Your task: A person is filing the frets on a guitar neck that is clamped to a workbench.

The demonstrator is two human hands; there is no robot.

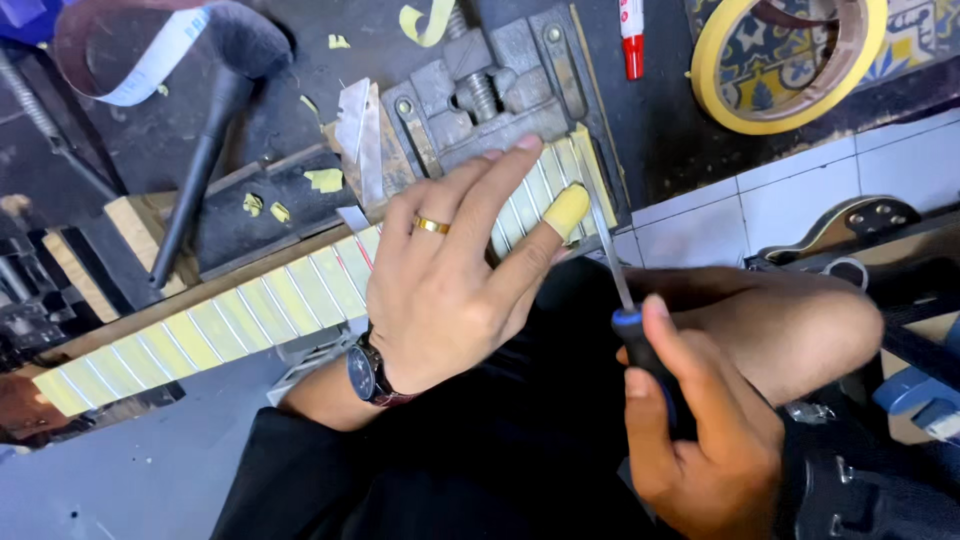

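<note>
My left hand (pixel 455 270) lies flat with fingers spread on a guitar fretboard (pixel 230 320) whose spaces between the metal frets are covered with yellow tape. It wears a gold ring and a wristwatch, and its thumb tip is wrapped in yellow tape. My right hand (pixel 700 430) grips the black and blue handle of a thin metal file (pixel 608 255), whose tip rests at the fretboard's right end beside the left thumb. A grey metal vise (pixel 490 90) holds that end of the neck.
A roll of yellow masking tape (pixel 790 60) lies at the top right, a red marker (pixel 632 35) beside it. A black brush (pixel 215 120) lies at the top left. Tape scraps dot the dark bench. White floor tiles and part of a guitar body (pixel 850 225) show at right.
</note>
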